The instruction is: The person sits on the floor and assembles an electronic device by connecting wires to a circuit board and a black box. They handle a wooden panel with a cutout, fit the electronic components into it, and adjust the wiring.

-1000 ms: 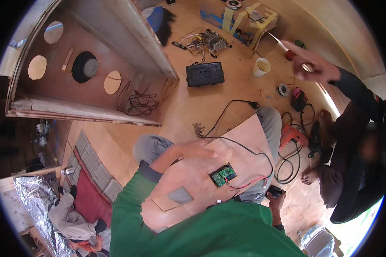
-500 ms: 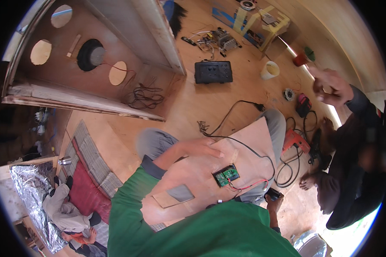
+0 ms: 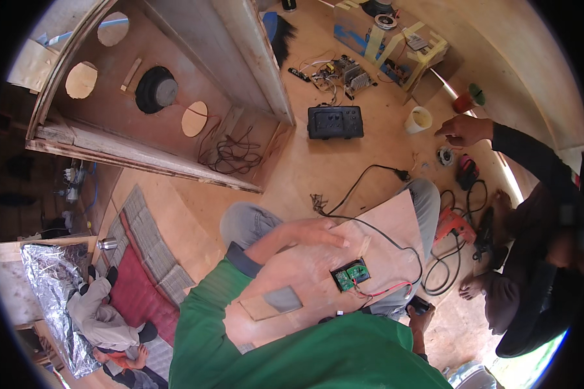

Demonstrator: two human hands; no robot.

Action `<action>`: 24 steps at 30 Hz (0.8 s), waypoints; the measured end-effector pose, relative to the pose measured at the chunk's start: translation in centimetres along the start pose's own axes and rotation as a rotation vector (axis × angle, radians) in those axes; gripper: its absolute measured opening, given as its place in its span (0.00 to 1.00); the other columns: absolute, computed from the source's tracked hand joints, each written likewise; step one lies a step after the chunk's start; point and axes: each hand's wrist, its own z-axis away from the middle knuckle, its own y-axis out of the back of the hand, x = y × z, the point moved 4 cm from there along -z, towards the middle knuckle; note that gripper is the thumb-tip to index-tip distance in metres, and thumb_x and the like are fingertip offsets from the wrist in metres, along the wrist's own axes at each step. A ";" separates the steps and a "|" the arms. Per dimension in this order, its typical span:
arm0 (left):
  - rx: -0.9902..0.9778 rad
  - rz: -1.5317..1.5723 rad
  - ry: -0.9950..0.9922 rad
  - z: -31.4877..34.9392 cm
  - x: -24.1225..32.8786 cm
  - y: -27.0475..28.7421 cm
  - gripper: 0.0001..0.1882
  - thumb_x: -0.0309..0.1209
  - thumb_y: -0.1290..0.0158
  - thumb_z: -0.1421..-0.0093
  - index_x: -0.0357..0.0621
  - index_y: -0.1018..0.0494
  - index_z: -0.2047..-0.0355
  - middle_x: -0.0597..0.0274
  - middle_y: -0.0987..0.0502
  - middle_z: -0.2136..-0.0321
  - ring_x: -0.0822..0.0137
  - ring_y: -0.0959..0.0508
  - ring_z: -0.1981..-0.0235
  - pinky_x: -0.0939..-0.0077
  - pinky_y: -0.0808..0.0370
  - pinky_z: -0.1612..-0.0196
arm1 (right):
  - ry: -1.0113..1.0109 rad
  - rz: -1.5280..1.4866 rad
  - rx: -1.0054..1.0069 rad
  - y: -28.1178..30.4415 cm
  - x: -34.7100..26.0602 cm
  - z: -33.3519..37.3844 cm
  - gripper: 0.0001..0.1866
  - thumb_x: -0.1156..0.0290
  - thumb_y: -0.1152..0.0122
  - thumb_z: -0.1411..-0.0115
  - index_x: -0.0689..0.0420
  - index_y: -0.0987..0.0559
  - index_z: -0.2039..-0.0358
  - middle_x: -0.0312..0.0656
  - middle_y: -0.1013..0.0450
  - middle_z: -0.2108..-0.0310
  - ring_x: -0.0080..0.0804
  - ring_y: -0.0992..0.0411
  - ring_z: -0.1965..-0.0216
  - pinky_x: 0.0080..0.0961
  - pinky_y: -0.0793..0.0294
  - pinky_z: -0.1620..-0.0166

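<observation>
A thin tan wooden board (image 3: pixel 396 220) lies across my lap. My left hand (image 3: pixel 315 235) rests flat on its upper part, fingers stretched out and gripping nothing. A green circuit board (image 3: pixel 350 276) sits in a cutout of the board, with red and black wires (image 3: pixel 389 290) running from it. Below my left hand is a second, rectangular cutout (image 3: pixel 282 299). Low on the right, beside the board, my right hand (image 3: pixel 420 321) is closed around a small black object (image 3: pixel 419 305) whose kind I cannot make out. A black power cord (image 3: pixel 344 194) crosses the board's right side.
A large open wooden speaker cabinet (image 3: pixel 169 155) stands at the upper left. Beyond my knees lie a black panel box (image 3: pixel 335 122), loose electronics (image 3: pixel 347 74) and a white cup (image 3: pixel 418 119). On the right are a red power drill (image 3: pixel 453 225) and a co-worker's pointing hand (image 3: pixel 467 130).
The view has shifted, so the scene sits slightly lower and to the right. The co-worker's hand has come down toward the white cup, its index finger now pointing. My hands keep their places.
</observation>
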 end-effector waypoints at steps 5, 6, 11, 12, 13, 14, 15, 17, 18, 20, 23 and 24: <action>0.073 -0.287 0.030 1.0 1.1 0.9 0.38 0.57 0.40 0.28 0.32 0.21 0.36 0.48 0.13 0.48 0.62 0.15 0.47 0.64 0.21 0.41 | 0.001 0.145 -0.086 1.6 -1.5 0.6 0.51 0.64 0.15 0.48 0.63 0.36 0.29 0.65 0.31 0.36 0.64 0.29 0.33 0.53 0.28 0.30; 0.076 -0.310 0.017 1.7 1.6 1.2 0.38 0.57 0.40 0.28 0.32 0.21 0.36 0.48 0.12 0.49 0.61 0.15 0.47 0.64 0.21 0.42 | -0.038 0.196 -0.120 2.3 -2.7 0.8 0.52 0.63 0.16 0.47 0.64 0.37 0.29 0.67 0.31 0.35 0.65 0.30 0.33 0.53 0.28 0.30; 0.296 -0.384 -0.084 7.5 3.4 2.6 0.33 0.52 0.40 0.26 0.35 0.19 0.37 0.48 0.11 0.49 0.58 0.13 0.48 0.61 0.19 0.43 | -0.065 0.594 -0.454 9.6 -16.6 1.6 0.12 0.68 0.23 0.38 0.67 0.13 0.67 0.56 0.14 0.73 0.45 0.12 0.73 0.39 0.11 0.66; 0.383 -0.335 -0.052 8.8 3.4 3.2 0.31 0.51 0.39 0.27 0.35 0.19 0.37 0.49 0.11 0.49 0.58 0.13 0.48 0.61 0.18 0.44 | -0.115 0.493 -0.510 11.1 -20.6 1.9 0.16 0.60 0.28 0.37 0.64 0.12 0.65 0.49 0.15 0.76 0.48 0.11 0.64 0.43 0.12 0.51; 0.470 -0.301 0.004 10.2 3.1 3.6 0.30 0.49 0.38 0.27 0.36 0.19 0.37 0.50 0.11 0.49 0.58 0.13 0.48 0.61 0.18 0.44 | 0.144 0.507 -0.342 12.4 -25.5 3.0 0.17 0.59 0.30 0.36 0.63 0.12 0.66 0.49 0.17 0.77 0.50 0.13 0.67 0.45 0.14 0.55; 0.558 -0.250 0.039 11.4 2.8 3.9 0.29 0.47 0.37 0.28 0.36 0.19 0.38 0.50 0.11 0.49 0.57 0.12 0.48 0.60 0.17 0.44 | 0.395 0.502 -0.292 13.1 -30.7 3.8 0.16 0.60 0.31 0.35 0.63 0.13 0.64 0.50 0.19 0.78 0.52 0.15 0.70 0.48 0.17 0.58; 0.626 -0.311 0.048 12.1 2.5 3.8 0.27 0.46 0.36 0.29 0.37 0.18 0.39 0.51 0.11 0.50 0.57 0.12 0.48 0.60 0.18 0.44 | 0.536 0.457 -0.287 14.0 -35.2 4.5 0.16 0.61 0.31 0.33 0.63 0.13 0.60 0.53 0.18 0.76 0.52 0.16 0.70 0.45 0.19 0.60; 0.822 -0.467 -0.005 14.2 2.5 4.6 0.24 0.44 0.34 0.30 0.40 0.16 0.41 0.54 0.11 0.51 0.55 0.12 0.49 0.60 0.19 0.42 | 0.648 -0.092 -0.359 13.6 -43.3 5.7 0.09 0.71 0.31 0.29 0.65 0.16 0.59 0.52 0.19 0.75 0.45 0.18 0.73 0.36 0.21 0.63; 0.920 -0.614 -0.064 15.0 2.7 5.2 0.23 0.44 0.34 0.30 0.41 0.15 0.43 0.54 0.11 0.53 0.56 0.13 0.49 0.60 0.21 0.41 | 0.764 -0.104 -0.308 12.3 -47.3 5.7 0.08 0.72 0.31 0.29 0.65 0.16 0.59 0.52 0.19 0.73 0.44 0.17 0.72 0.35 0.21 0.63; 1.017 -0.877 -0.053 15.8 2.1 4.1 0.19 0.43 0.34 0.31 0.44 0.13 0.47 0.55 0.11 0.55 0.56 0.13 0.50 0.60 0.23 0.38 | 1.014 -0.160 -0.277 10.8 -52.6 7.1 0.07 0.75 0.31 0.29 0.65 0.17 0.58 0.52 0.19 0.71 0.42 0.17 0.70 0.34 0.21 0.62; 1.088 -0.955 -0.135 15.3 1.1 3.3 0.13 0.42 0.35 0.32 0.46 0.11 0.56 0.57 0.11 0.59 0.54 0.14 0.52 0.59 0.26 0.38 | 1.159 -0.208 -0.474 6.7 -58.2 8.2 0.06 0.75 0.31 0.29 0.64 0.17 0.56 0.52 0.19 0.65 0.46 0.16 0.65 0.35 0.20 0.60; 1.076 -0.961 -0.127 15.0 0.8 3.2 0.13 0.41 0.35 0.32 0.46 0.11 0.57 0.56 0.11 0.59 0.53 0.15 0.53 0.59 0.25 0.39 | 1.198 -0.252 -0.510 5.3 -59.6 9.0 0.06 0.75 0.32 0.29 0.64 0.17 0.55 0.52 0.19 0.64 0.48 0.17 0.63 0.37 0.19 0.59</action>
